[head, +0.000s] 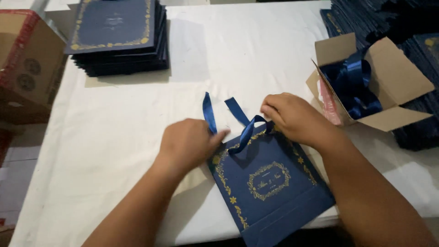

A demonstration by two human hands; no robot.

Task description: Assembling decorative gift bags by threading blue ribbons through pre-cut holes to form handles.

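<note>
A white table fills the view, with a stack of flat navy bags at its far left and an open carton of blue ribbon at its right. Near the front edge lies a navy bag with gold trim, flat and turned slightly. At its top edge the left hand is closed on one ribbon end, which stands up. The right hand pinches the other end at the bag's top right corner — the ribbon loops between them.
</note>
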